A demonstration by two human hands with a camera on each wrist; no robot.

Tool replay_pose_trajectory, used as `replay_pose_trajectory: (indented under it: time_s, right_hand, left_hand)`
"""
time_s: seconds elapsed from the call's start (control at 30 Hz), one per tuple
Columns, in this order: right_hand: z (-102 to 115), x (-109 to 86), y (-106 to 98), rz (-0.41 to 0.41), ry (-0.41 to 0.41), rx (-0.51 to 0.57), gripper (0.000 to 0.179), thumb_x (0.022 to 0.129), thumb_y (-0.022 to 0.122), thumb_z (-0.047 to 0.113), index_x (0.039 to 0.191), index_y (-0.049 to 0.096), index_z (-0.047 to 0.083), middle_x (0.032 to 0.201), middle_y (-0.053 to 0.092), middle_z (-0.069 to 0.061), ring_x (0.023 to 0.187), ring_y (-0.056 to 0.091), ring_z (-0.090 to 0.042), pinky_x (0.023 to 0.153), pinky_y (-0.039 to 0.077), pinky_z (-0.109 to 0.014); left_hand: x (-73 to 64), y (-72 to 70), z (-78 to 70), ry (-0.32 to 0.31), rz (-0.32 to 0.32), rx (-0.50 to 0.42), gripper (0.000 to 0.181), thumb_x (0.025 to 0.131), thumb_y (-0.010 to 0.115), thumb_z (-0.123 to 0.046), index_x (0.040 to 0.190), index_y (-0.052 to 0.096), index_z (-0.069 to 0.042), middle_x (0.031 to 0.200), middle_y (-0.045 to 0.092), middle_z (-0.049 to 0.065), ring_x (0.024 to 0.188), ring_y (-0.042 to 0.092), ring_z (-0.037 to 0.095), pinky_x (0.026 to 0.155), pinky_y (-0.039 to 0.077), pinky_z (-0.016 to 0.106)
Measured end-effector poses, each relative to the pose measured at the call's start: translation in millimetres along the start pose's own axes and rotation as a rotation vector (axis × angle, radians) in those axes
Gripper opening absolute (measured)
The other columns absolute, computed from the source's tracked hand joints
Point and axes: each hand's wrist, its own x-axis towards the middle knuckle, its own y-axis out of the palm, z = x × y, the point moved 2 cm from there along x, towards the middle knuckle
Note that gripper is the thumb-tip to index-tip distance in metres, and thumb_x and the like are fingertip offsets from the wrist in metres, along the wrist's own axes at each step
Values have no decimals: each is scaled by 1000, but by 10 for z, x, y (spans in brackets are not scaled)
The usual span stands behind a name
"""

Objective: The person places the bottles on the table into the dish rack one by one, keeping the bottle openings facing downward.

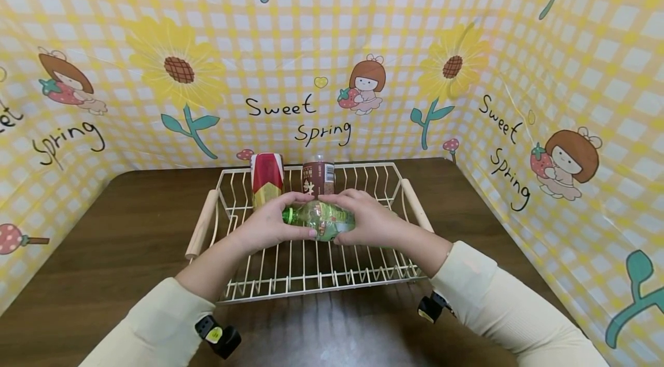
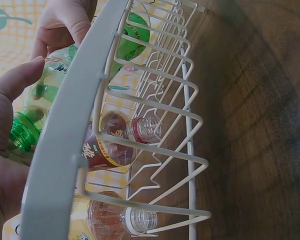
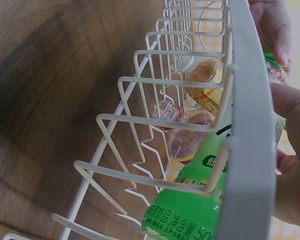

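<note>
A clear green plastic bottle [image 1: 332,220] lies sideways above the wire dish rack [image 1: 306,283], its green cap [image 1: 288,215] pointing left. My left hand [image 1: 272,222] grips the cap end, with the thumb along the near side. Around the label toward the base, my right hand [image 1: 370,218] holds the same bottle. The bottle's green base [image 3: 182,215] shows through the rack's wires in the right wrist view. Behind it, a bottle with a maroon label [image 1: 319,177] and a red-and-yellow bottle [image 1: 267,177] stand neck down in the rack.
The rack has wooden handles [image 1: 204,223] at both sides and upright wire loops along its front. It stands on a dark wood table [image 1: 129,252]. A yellow checked cloth [image 1: 332,33] hangs behind and on both sides.
</note>
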Motion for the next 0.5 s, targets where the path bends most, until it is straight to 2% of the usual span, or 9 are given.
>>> replay_pose_trajectory:
  time_s: [0.27, 0.5]
  right_hand:
    - [13, -2, -37, -3, -29, -62, 82, 76, 83, 25, 148, 44, 33, 138, 52, -5, 120, 47, -23, 87, 48, -40]
    - [10, 0, -80, -83, -57, -80, 82, 76, 83, 27, 148, 44, 29, 139, 52, -5, 124, 46, -26, 91, 47, -44]
  left_hand:
    - [1, 11, 12, 9, -26, 3, 61, 79, 82, -28, 132, 55, -14, 127, 61, 16, 111, 58, 29, 93, 48, 46]
    - [-19, -6, 11, -22, -71, -20, 61, 80, 81, -31, 133, 55, -17, 132, 58, 17, 124, 51, 36, 96, 46, 51]
